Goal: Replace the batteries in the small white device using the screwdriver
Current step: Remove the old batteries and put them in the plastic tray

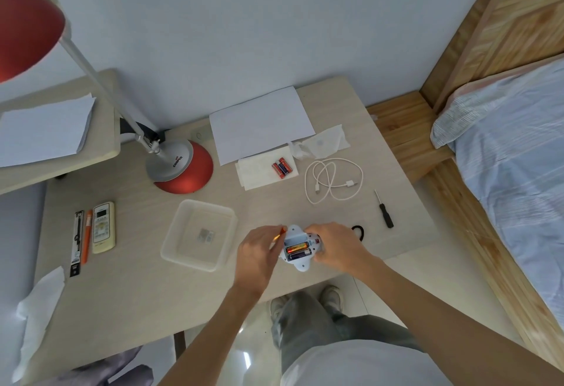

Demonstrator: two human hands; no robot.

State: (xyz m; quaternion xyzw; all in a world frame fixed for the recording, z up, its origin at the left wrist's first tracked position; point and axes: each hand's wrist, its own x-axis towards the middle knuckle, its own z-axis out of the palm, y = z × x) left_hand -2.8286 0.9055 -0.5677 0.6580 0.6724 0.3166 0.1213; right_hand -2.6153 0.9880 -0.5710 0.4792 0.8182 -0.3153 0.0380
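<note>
Two batteries [297, 249] seated side by side in open compartment of small white device [297, 248], lower centre of frame, near front edge of counter [137, 294]. Long axes run left-right across frame. Left hand [259, 255] just left of device, fingers curled round an orange-tipped item [281, 232], likely a third battery; identity not certain. Right hand [334, 246] clamped on device's right end, steadying it. Judged step: loading or lifting out cells; left hand nearer the open bay. Spare batteries [282, 167] on tissue [256, 171], centre of frame, well apart. Screwdriver [384, 210] idle, right of centre, shaft pointing up-frame. Clear tray [198, 234] just left of left hand; open room toward upper centre. Counter edge close below device: drop risk.
</note>
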